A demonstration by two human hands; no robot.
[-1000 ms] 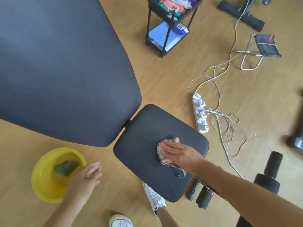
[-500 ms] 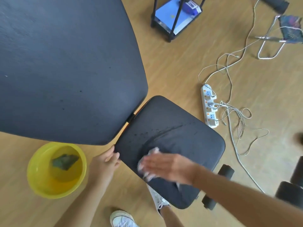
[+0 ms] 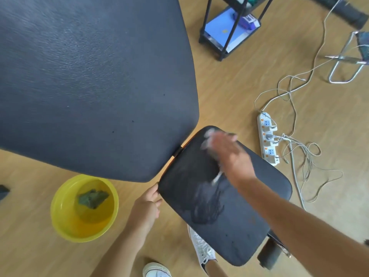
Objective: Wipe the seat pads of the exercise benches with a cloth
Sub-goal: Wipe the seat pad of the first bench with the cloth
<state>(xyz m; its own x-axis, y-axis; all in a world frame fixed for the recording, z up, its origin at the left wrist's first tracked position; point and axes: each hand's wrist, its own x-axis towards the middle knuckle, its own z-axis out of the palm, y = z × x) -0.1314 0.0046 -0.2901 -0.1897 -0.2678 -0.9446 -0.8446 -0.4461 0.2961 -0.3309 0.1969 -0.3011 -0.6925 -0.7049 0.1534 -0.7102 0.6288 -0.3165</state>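
Observation:
A black seat pad [image 3: 249, 212] lies below me, joined to a large black back pad [image 3: 89, 80] at the upper left. My right hand [image 3: 229, 154] presses a pale cloth [image 3: 208, 136] flat on the seat pad's far corner; hand and cloth are blurred. A wet streak [image 3: 207, 202] darkens the pad's middle. My left hand [image 3: 148, 204] rests against the seat pad's left edge, fingers touching the rim.
A yellow basin [image 3: 60, 212] holding water and a dark green rag [image 3: 92, 197] sits on the wooden floor at the left. A white power strip [image 3: 266, 136] with tangled cables lies to the right. A black wire rack [image 3: 229, 27] stands behind. White shoes [image 3: 201, 248] show under the seat.
My right hand has swept the cloth from the seat pad's near side up to its far corner, leaving a wet streak. My left hand came from beside the basin to the pad's edge.

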